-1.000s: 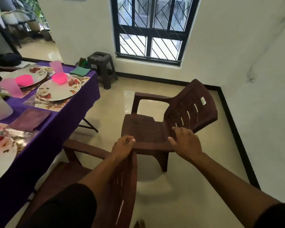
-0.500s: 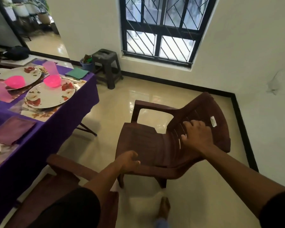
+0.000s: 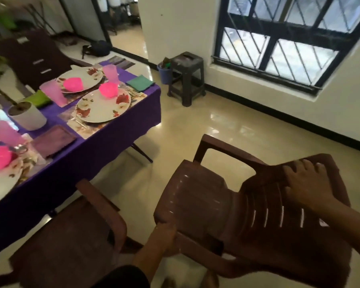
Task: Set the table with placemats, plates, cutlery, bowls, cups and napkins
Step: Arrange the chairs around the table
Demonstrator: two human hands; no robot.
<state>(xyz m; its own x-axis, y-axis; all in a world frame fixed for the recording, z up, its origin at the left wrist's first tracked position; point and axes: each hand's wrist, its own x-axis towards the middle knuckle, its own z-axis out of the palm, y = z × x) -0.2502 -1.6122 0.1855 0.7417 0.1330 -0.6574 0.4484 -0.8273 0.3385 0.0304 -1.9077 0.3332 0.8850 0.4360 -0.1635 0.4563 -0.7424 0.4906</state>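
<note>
My left hand [image 3: 164, 235] grips the front edge of the brown chair [image 3: 227, 215], its fingers curled out of sight under the seat, while my right hand [image 3: 301, 183] clasps the top of the backrest, covering the white sticker seen there half a second ago, unreadable even then. A second chair [image 3: 75, 231] is cut off at the lower left. The table [image 3: 116, 138], nearer and fuller in view than before, carries flowered plates [image 3: 103, 107], pink bowls [image 3: 108, 90], blurred pink cups [image 3: 52, 93] and a green napkin [image 3: 140, 83].
</note>
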